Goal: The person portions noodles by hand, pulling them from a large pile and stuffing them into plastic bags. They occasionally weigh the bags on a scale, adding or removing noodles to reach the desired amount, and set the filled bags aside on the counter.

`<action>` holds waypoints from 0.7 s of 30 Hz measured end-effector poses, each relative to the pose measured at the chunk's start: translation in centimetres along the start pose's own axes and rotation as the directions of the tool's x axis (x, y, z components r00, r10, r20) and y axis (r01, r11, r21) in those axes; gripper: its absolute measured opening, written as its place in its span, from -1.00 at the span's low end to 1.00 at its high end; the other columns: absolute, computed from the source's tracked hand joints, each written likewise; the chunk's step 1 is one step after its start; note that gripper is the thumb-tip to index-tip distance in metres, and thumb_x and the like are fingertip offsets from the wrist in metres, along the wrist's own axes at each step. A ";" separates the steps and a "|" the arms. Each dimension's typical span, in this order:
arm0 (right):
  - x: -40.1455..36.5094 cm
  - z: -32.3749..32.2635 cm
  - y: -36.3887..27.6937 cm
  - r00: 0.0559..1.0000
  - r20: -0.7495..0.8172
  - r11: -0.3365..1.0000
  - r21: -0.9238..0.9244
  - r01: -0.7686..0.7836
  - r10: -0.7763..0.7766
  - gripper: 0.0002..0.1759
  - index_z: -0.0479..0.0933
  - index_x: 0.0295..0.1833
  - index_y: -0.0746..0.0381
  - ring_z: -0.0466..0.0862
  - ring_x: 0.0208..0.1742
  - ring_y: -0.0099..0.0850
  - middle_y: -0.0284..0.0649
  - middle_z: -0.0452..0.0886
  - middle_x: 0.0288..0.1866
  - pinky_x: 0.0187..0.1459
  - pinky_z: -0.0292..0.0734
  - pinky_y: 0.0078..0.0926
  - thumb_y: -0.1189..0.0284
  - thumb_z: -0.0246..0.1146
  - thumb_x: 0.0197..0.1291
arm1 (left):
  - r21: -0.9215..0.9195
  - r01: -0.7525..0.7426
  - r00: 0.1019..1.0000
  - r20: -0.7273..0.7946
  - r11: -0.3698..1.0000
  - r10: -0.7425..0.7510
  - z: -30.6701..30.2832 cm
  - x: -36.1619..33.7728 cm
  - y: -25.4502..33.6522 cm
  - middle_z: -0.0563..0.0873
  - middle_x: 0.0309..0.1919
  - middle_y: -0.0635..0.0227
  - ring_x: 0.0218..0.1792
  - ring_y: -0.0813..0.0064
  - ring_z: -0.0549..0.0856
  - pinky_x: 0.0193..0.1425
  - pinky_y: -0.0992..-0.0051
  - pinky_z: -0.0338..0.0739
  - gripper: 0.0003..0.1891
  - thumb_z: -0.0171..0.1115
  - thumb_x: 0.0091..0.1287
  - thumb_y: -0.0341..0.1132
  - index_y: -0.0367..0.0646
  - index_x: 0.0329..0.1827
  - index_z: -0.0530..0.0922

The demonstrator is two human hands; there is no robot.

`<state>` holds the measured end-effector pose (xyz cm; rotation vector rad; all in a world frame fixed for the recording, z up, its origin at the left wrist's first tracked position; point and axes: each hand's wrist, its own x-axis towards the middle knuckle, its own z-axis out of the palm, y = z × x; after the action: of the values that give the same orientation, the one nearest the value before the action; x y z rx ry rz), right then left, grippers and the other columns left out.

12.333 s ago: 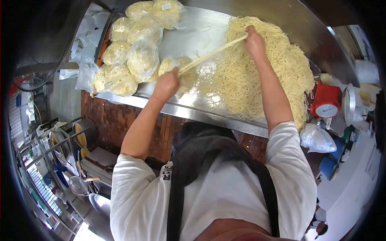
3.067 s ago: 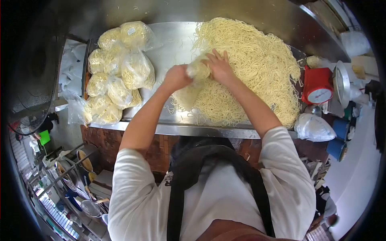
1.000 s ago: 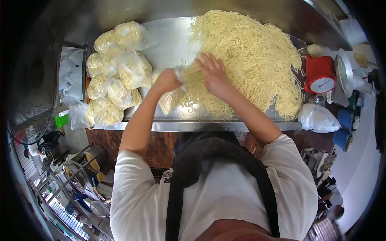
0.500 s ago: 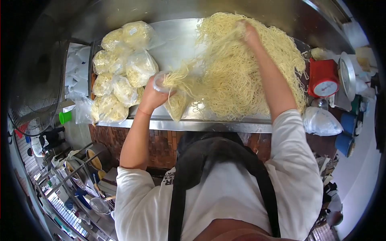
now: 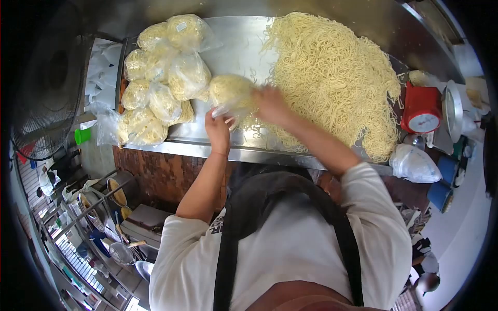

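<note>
My left hand (image 5: 218, 129) pinches the gathered edge of a clear plastic bag of noodles (image 5: 231, 89), which lies tilted on the steel table (image 5: 236, 44). Against the bag's right side is my right hand (image 5: 271, 106), smeared by motion, so its fingers do not show clearly. A big heap of loose yellow noodles (image 5: 334, 78) spreads over the table to the right of both hands. To the left, several filled noodle bags (image 5: 189, 75) sit piled together, close to the bag in my left hand. Some loose strands lie on the steel beneath my right hand.
A red scale (image 5: 421, 106) and a white plastic bag (image 5: 415, 163) stand at the right end. The table's front edge (image 5: 249, 154) runs before my body. A fan (image 5: 44, 98) is at far left. Another person (image 5: 428, 264) appears at lower right.
My right hand has come down and left from the noodle heap to the bag. The bag, mouth open with noodles hanging over it earlier, now lies rounded and full, above my left hand.
</note>
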<state>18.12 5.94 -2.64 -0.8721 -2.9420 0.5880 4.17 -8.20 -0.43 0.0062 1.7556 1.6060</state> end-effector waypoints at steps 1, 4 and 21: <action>0.5 3.1 -0.4 0.998 0.023 0.994 0.084 -0.064 0.062 -0.33 0.39 0.37 0.29 0.51 0.32 0.08 0.21 0.50 0.25 0.30 0.44 -0.05 0.39 0.35 0.13 | -0.041 -0.021 1.000 0.021 0.999 0.022 1.0 0.2 0.9 0.66 -0.19 0.30 -0.25 0.50 0.67 -0.11 0.45 0.60 -0.80 0.05 0.51 -0.39 -0.28 0.07 0.53; 2.5 6.4 -0.5 0.988 -0.063 0.915 0.390 -0.107 0.143 -0.49 0.46 0.23 0.33 0.68 0.03 0.06 0.10 0.64 0.01 0.01 0.58 -0.05 0.48 0.29 0.13 | -0.103 -0.139 0.982 0.117 0.985 0.151 2.9 1.9 3.9 0.59 -0.39 0.43 -0.37 0.62 0.55 -0.28 0.56 0.45 -0.82 0.07 0.53 -0.34 -0.23 -0.11 0.61; -4.6 -6.7 -2.4 0.965 0.097 0.934 0.246 -0.260 0.243 -0.54 0.46 0.22 0.37 0.63 0.09 -0.01 0.11 0.62 0.06 0.14 0.54 -0.11 0.48 0.25 0.19 | 0.005 0.007 0.968 0.249 1.000 -0.008 3.5 0.1 6.5 0.32 -0.69 0.60 -0.74 0.71 0.25 -0.69 0.56 0.18 -0.70 0.05 0.60 -0.08 -0.13 -0.16 0.52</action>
<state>21.60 4.01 4.82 -1.2261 -2.7372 1.0017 2.91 -3.75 5.31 0.1958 1.5628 1.5240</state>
